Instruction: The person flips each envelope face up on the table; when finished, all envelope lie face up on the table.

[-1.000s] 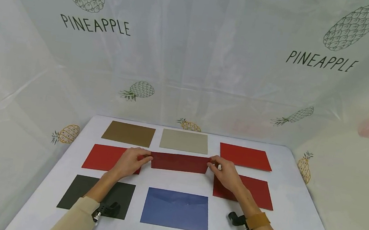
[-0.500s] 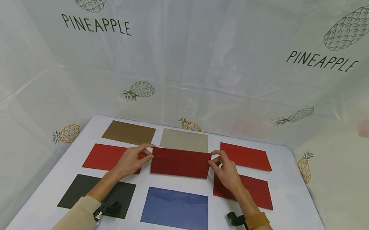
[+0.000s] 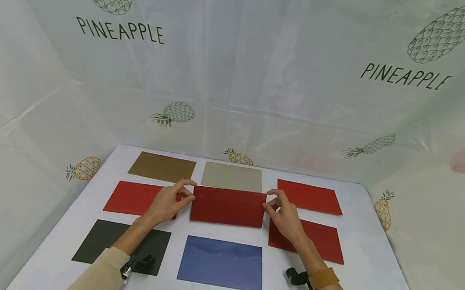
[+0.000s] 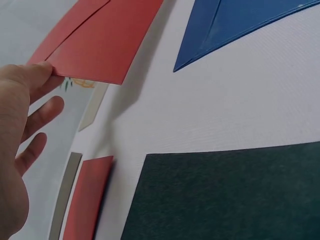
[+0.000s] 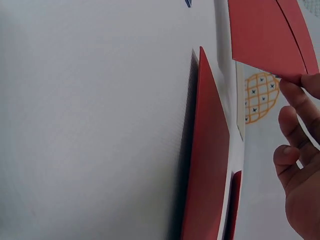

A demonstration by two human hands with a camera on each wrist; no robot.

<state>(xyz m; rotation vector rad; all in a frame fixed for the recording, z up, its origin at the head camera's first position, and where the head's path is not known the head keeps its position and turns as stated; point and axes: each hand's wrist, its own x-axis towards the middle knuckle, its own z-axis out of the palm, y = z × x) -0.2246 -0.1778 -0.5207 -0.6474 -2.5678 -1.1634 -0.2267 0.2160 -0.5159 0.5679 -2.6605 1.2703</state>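
A dark red envelope (image 3: 228, 207) is held above the middle of the table, its broad face tilted toward me. My left hand (image 3: 166, 203) pinches its left end between thumb and fingers; in the left wrist view that hand (image 4: 22, 115) grips a corner near the flap line, its other fingers free. My right hand (image 3: 286, 216) pinches the right end the same way, as the right wrist view also shows. A blue envelope (image 3: 221, 263) lies nearest below it. A bright red envelope (image 3: 134, 199) lies partly under my left hand, and another red envelope (image 3: 321, 240) under my right.
Along the back lie a brown envelope (image 3: 162, 168), a beige one (image 3: 233, 177) and a red one (image 3: 309, 196). A dark green envelope (image 3: 91, 244) sits at the front left, under my left forearm. A pineapple-print sheet (image 3: 259, 71) hangs around the white table (image 3: 371, 288).
Both hands have tilted the red envelope up, so more of its face shows toward me than a second ago. Its upper edge rose slightly. The other envelopes stay put.
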